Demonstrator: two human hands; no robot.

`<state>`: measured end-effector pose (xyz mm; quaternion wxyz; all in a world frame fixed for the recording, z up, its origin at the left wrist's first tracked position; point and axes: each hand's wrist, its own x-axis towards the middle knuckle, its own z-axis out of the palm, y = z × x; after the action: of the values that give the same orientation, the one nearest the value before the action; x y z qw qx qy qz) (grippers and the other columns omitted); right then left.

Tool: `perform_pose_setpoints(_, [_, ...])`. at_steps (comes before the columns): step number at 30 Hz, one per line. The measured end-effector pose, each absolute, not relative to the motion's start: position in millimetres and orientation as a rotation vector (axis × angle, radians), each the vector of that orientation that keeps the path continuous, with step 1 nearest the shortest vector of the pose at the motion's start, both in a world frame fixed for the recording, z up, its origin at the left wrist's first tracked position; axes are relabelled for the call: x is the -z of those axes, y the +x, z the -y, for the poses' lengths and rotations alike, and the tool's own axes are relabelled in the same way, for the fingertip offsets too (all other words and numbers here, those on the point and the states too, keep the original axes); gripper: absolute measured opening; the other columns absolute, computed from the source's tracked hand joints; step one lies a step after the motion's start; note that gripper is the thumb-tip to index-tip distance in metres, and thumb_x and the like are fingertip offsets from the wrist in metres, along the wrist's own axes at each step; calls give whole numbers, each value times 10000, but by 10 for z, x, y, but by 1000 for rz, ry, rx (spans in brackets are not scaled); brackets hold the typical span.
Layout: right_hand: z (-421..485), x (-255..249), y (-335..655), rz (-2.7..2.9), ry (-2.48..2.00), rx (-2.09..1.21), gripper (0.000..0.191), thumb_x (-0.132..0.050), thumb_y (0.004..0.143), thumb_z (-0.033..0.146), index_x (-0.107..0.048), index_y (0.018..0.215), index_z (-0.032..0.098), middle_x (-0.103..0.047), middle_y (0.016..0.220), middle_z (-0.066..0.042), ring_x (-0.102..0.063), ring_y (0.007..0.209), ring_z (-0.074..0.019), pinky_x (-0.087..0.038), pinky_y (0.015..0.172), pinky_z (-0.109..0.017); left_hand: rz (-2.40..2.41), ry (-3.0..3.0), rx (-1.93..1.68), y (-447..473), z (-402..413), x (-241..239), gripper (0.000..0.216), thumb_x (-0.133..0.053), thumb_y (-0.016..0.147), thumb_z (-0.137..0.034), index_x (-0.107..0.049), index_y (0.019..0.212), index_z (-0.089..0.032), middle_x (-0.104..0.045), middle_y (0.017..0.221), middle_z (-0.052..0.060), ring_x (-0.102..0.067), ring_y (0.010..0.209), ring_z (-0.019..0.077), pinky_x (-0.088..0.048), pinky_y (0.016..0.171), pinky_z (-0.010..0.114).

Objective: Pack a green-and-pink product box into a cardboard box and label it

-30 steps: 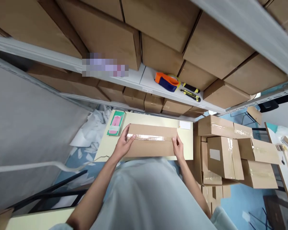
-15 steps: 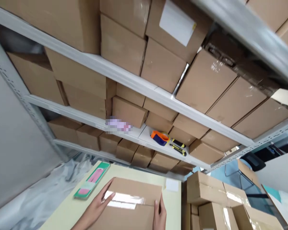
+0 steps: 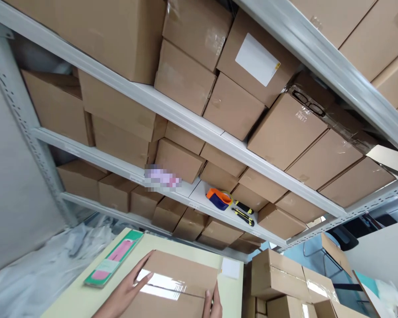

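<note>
Between my two hands is a brown cardboard box (image 3: pixel 182 269) with shiny clear tape across its top seam, at the bottom of the view. My left hand (image 3: pixel 129 287) grips its left side, thumb lying on top by the tape. On the right side my right hand (image 3: pixel 212 304) clasps the box edge, its thumb on the top face. The box's lower part runs out of the frame. Under it is a pale yellow-green table (image 3: pixel 159 243). A flat green and pink package (image 3: pixel 114 260) lies on the table to the left, and a white paper (image 3: pixel 230 268) to the right.
Metal shelving (image 3: pixel 192 119) packed with cardboard boxes rises ahead. One shelf carries an orange and blue tape dispenser (image 3: pixel 219 198) and two black-and-yellow cutters (image 3: pixel 243 216). More taped boxes (image 3: pixel 278 274) are stacked right of the table. Crumpled translucent plastic (image 3: pixel 59 260) lies at left.
The view has tilted upward, so the table and box sit lower and slightly farther left in the picture. Both hands keep their hold on the box.
</note>
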<state>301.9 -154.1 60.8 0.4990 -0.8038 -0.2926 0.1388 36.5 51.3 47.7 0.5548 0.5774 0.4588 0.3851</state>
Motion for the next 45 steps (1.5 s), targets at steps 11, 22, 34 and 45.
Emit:
perform_pose_setpoints(11, [1609,-613,3216,873,-2016,-384,893,-446,1027,908,-792,1405,177,-797,1441,-202,-742,1412,-421,-596,1219,-542,-1080,1529,-878,365,-431,-367,825,-479,1028,-720,-569,1700,-250,-791,1470,142,-588,1581,344,-338,1359,521])
perform_pose_setpoints(22, [1648,-751,3204,970,-2073,-399,795,-389,1121,780,-739,1492,170,-805,1422,-206,-738,1425,-394,-597,1211,-523,-1123,1687,-872,382,-356,-398,806,-442,1090,-577,-361,1813,-228,-725,1579,140,-600,1573,328,-501,1287,477])
perform_pose_setpoints(34, [1435,-1238,3433,1565,-2049,153,560,-410,1203,500,-621,1614,184,-589,1694,-250,-635,1534,-397,-588,1198,-637,-930,2307,-900,866,-519,-835,599,-436,1067,-216,-668,1616,-273,-556,1750,115,-421,1700,350,-353,1377,645])
perform_pose_setpoints(45, [-847,-2740,3946,1879,-1950,346,510,-426,1151,303,-581,1580,75,-681,1522,-273,-631,1452,-340,-504,1250,-526,-814,1990,-1236,2166,-1304,-2030,568,-488,1074,-234,-621,1623,-169,-571,1731,183,-463,1675,349,-396,1380,611])
